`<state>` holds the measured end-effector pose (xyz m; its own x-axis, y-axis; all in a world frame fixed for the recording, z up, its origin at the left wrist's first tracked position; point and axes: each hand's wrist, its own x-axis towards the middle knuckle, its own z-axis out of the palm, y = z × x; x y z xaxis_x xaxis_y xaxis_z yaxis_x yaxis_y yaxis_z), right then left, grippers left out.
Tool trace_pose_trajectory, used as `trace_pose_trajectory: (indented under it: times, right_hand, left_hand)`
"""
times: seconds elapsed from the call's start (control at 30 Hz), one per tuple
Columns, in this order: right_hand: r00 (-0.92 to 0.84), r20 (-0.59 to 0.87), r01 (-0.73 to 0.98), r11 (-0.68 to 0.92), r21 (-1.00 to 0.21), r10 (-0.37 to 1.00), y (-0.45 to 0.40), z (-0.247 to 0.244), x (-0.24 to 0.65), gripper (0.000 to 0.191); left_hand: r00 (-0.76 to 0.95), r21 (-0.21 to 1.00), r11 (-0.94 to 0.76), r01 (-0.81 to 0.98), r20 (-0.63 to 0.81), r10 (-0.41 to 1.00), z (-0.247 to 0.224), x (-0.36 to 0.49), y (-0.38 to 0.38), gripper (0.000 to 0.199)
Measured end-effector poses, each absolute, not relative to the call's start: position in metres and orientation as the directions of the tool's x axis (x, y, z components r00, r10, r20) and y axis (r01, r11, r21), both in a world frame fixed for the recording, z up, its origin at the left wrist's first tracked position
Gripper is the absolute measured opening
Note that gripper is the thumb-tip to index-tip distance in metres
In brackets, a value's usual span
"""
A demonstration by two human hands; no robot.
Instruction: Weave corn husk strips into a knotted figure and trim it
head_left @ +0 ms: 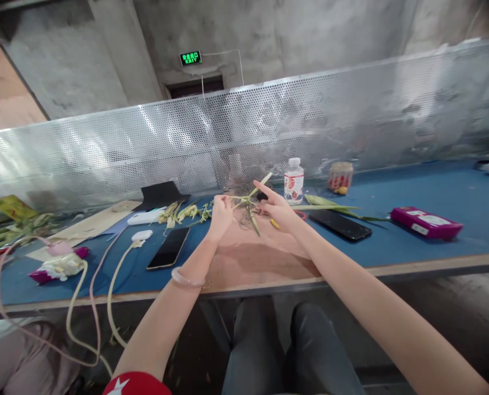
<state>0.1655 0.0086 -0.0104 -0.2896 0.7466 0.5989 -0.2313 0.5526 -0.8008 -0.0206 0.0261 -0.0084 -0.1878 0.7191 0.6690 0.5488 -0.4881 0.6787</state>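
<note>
Narrow green leaf strips [250,210], crossed over one another, are held just above the wooden board between my hands. My left hand [223,216] is closed in a pinch on the pale strip ends at their left side. On the right, my right hand [278,209] has its index finger stretched along the upper strip, with the other fingers curled in at the piece. Its exact grip is partly hidden. Under the strips lies a dark tangle of thin thread or wire, hard to make out. A long green leaf [330,203] lies behind my right hand.
Behind stand a white bottle [294,181] and a glass jar [340,176]. Phones lie on both sides, a black one [340,225] right and another [169,248] left. A magenta box [426,223] sits far right. Cables [112,285] hang over the left table edge.
</note>
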Motion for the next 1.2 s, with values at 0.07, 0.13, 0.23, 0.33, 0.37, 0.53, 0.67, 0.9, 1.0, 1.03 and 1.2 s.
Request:
trace_pose_trajectory:
  times: [0.07, 0.13, 0.23, 0.33, 0.37, 0.53, 0.67, 0.9, 1.0, 1.03, 1.2]
  right_hand:
    - [-0.285, 0.598, -0.228, 0.553, -0.801, 0.749, 0.008, -0.010, 0.166, 0.072]
    - [-0.279, 0.598, -0.229, 0.553, -0.801, 0.751, 0.009, -0.010, 0.166, 0.071]
    - [-0.279, 0.582, -0.241, 0.531, -0.812, 0.764, 0.010, -0.009, 0.168, 0.071]
    - [-0.284, 0.560, -0.291, 0.487, -0.824, 0.778, 0.011, -0.007, 0.171, 0.070]
    - [-0.287, 0.552, -0.313, 0.468, -0.827, 0.783, 0.011, -0.006, 0.172, 0.070]
    - [-0.295, 0.500, -0.391, 0.374, -0.841, 0.815, 0.011, -0.003, 0.175, 0.069]
    - [-0.294, 0.509, -0.414, 0.372, -0.831, 0.809, 0.013, -0.002, 0.179, 0.062]
    - [-0.301, 0.513, -0.474, 0.340, -0.812, 0.804, 0.021, -0.004, 0.187, 0.051]
    - [-0.271, 0.495, -0.477, 0.332, -0.814, 0.825, 0.025, -0.006, 0.188, 0.051]
    - [-0.268, 0.493, -0.479, 0.329, -0.814, 0.828, 0.026, -0.006, 0.188, 0.051]
    - [-0.272, 0.498, -0.496, 0.323, -0.806, 0.823, 0.026, -0.006, 0.188, 0.052]
  left_hand:
    - [-0.208, 0.711, -0.461, 0.532, 0.637, 0.742, -0.007, -0.021, 0.025, 0.014]
    - [-0.215, 0.737, -0.437, 0.515, 0.605, 0.767, -0.005, -0.021, 0.021, 0.014]
    - [-0.219, 0.759, -0.416, 0.500, 0.576, 0.788, -0.001, -0.020, 0.016, 0.014]
    - [-0.213, 0.764, -0.408, 0.500, 0.566, 0.796, 0.002, -0.021, 0.014, 0.014]
    - [-0.206, 0.761, -0.410, 0.504, 0.567, 0.798, 0.002, -0.022, 0.014, 0.014]
    - [-0.161, 0.664, -0.464, 0.587, 0.657, 0.736, 0.001, -0.029, 0.019, 0.014]
    - [-0.080, 0.531, -0.507, 0.679, 0.740, 0.668, 0.005, -0.034, 0.017, 0.014]
    - [0.014, 0.385, -0.476, 0.790, 0.766, 0.643, 0.016, -0.035, 0.005, 0.012]
    - [0.023, 0.387, -0.467, 0.795, 0.750, 0.661, 0.017, -0.034, 0.005, 0.013]
    - [0.022, 0.388, -0.467, 0.795, 0.750, 0.660, 0.017, -0.035, 0.005, 0.013]
    - [0.000, 0.378, -0.454, 0.807, 0.768, 0.640, 0.014, -0.037, 0.008, 0.013]
